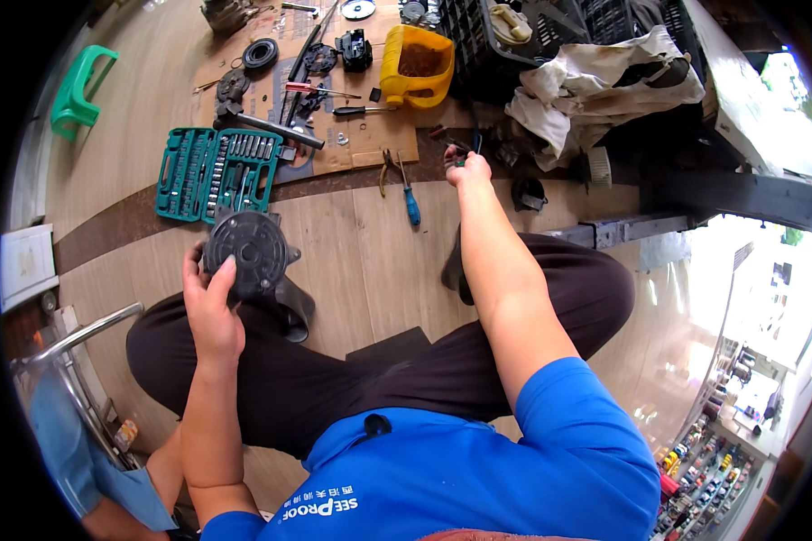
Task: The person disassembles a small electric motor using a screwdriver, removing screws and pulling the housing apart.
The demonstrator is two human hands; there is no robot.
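Note:
My left hand [211, 307] grips a round black ribbed housing [248, 257], like a motor end cover, with the thumb on its face. It is above my left knee. My right hand [468, 168] is stretched forward past the edge of the cardboard, its fingers closed around something small and dark that I cannot make out. A blue-handled screwdriver [411, 203] and pliers [385, 171] lie on the floor to the left of that hand. Just beyond the housing sits an opened green socket set case [241, 171].
Cardboard [370, 153] carries a cut yellow jug [416, 68], a black-handled screwdriver [361, 110], a black ring [261, 54] and several parts. Black crates [478, 54] and a dirty white cloth [595, 86] stand at the right. A green stool [77, 95] is far left; another person's arm [162, 469] shows lower left.

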